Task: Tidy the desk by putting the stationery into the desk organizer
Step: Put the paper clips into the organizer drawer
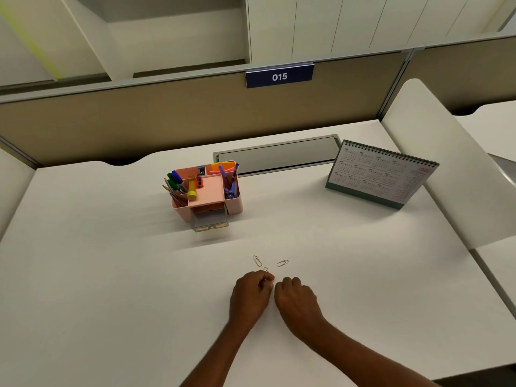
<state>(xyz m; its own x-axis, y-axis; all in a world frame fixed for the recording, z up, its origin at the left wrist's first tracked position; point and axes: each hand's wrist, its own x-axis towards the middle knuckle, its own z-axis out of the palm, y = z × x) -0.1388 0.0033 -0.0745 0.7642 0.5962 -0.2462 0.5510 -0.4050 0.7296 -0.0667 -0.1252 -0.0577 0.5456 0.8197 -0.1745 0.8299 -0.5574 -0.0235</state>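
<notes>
Three clips (257, 260) lie loose on the counter (111, 275), near my hands. My left hand (250, 294) pinches one to lift it; my right hand (296, 298) is curled, whether holding anything I cannot tell. Beyond, the organizer (207, 191) has its drawer (210, 221) pulled open, probably for them.

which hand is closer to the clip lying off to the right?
Right hand, just below the right paper clip. Left hand sits farther left, by the other clips.
</notes>
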